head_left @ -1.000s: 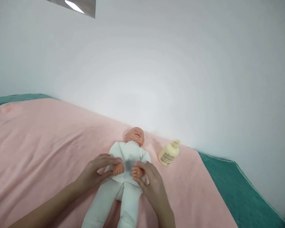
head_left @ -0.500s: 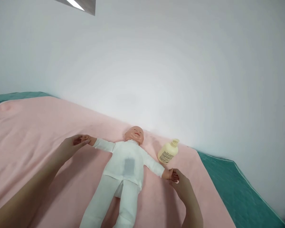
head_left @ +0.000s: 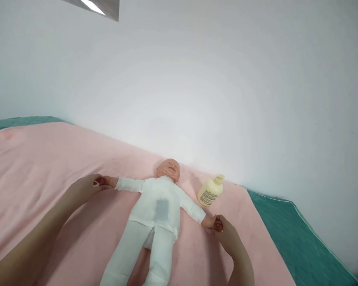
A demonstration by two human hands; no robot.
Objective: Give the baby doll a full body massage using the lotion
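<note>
A baby doll (head_left: 159, 206) in a white top and trousers lies on its back, arms spread wide, with a grey patch on its belly. On the left, my left hand (head_left: 85, 188) is closed around the doll's hand, thumb below and fingers above. My right hand (head_left: 226, 234) grips the doll's other hand on the right side, its fingers partly hidden behind the small doll fingers. Just above that doll arm stands a pale yellow pump bottle (head_left: 210, 191) with a printed label, touched by neither hand. The doll's feet are cut off by the lower edge.
A pink cloth (head_left: 59, 151) lies under the doll. Green sheeting (head_left: 301, 230) shows beyond it on the right and at the far left. A white wall (head_left: 197, 79) rises directly behind the doll's head.
My left hand has moved slightly down with the doll's hand, lowering that arm a little. My right hand has dipped slightly too. The bottle stays in place.
</note>
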